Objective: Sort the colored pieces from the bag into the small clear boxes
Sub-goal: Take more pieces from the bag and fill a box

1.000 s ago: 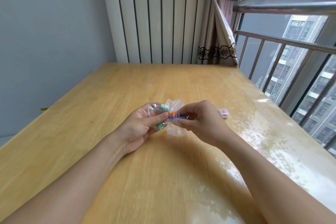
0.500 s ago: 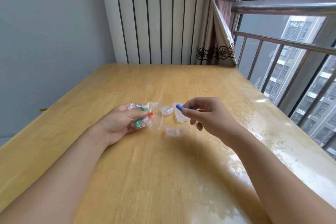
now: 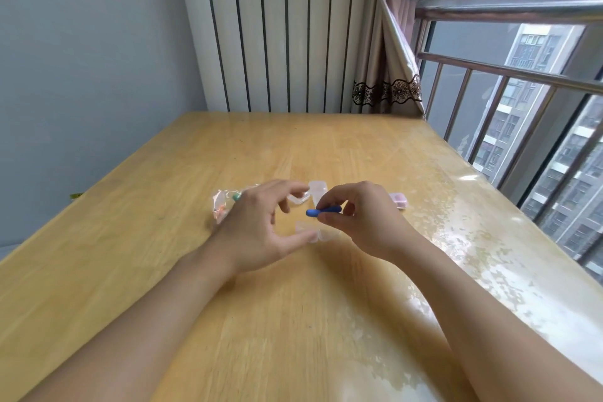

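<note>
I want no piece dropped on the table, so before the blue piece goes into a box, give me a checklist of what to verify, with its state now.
1. Blue piece held securely: ok, the right hand pinches it by one end.
2. Target box free to receive it: cannot tell; the near clear box is blurred and its lid state is unclear.
3. Left hand free to steady a box: ok, its fingers are spread and hold nothing.
4. Bag out of the way: ok, it lies on the table behind the left hand.
5. Other boxes within sight: ok, far clear boxes and a pink box.
</note>
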Motion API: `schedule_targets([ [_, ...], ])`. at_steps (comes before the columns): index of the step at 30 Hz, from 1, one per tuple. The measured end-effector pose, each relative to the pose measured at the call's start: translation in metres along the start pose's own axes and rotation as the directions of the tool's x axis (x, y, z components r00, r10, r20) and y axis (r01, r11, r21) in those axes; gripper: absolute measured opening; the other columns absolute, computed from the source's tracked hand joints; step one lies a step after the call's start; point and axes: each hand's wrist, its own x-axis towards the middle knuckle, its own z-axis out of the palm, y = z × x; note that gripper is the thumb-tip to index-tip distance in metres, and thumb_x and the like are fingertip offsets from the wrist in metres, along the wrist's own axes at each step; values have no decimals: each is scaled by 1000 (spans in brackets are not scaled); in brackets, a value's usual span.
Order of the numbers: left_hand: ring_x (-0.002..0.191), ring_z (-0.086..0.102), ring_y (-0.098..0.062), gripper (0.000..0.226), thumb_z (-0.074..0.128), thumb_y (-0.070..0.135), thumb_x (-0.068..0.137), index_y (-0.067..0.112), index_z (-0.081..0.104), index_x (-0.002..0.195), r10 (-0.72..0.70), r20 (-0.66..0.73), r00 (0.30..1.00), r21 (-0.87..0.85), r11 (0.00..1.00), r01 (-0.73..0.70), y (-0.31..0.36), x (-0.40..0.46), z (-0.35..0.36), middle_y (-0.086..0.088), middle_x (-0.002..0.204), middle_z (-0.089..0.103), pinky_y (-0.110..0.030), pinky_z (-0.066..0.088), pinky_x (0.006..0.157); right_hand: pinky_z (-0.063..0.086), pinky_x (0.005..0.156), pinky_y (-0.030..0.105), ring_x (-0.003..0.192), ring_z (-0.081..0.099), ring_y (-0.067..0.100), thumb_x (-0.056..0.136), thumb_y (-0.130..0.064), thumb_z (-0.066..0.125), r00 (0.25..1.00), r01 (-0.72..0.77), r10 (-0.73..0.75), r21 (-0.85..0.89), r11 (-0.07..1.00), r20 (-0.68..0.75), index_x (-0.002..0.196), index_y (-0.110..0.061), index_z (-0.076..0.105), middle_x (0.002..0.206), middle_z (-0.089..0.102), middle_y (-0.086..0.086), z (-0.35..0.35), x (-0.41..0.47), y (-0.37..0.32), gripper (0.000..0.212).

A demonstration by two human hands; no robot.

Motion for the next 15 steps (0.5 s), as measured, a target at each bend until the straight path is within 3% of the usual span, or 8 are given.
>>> schedule_targets([
  [2,78,62,-4,60,87,44,71,31,65,125,-79,113,990,-25,996,83,3,1,12,19,101,64,-13,44,67,38,60,10,67,54,-8,89,-19,76,1000,22,-22,-27,999,5,92,-24,78,76,62,-21,0,0,0,6],
  [5,60,64,0,54,89,32,72,27,70,122,-170,151,974,-115,975,188,0,2,17,14,80,66,-9,45,64,36,63,9,74,51,-13,88,-19,77,999,50,-50,-67,996,15,95,-26,79,77,59,-21,0,1,0,10],
  [10,57,64,-1,62,95,25,64,24,69,120,-305,157,939,-221,916,334,-1,1,17,6,92,70,-14,51,68,35,62,9,72,50,-15,89,-20,76,993,100,-92,-118,988,75,97,-27,79,85,59,-14,0,-2,-1,11],
  [15,59,63,-3,63,98,31,58,22,71,114,-334,164,928,-269,890,367,0,-1,19,5,87,70,-16,51,69,35,64,17,68,49,-1,89,-23,75,989,109,-93,-138,984,117,98,-27,79,92,62,-7,6,-2,-4,11],
])
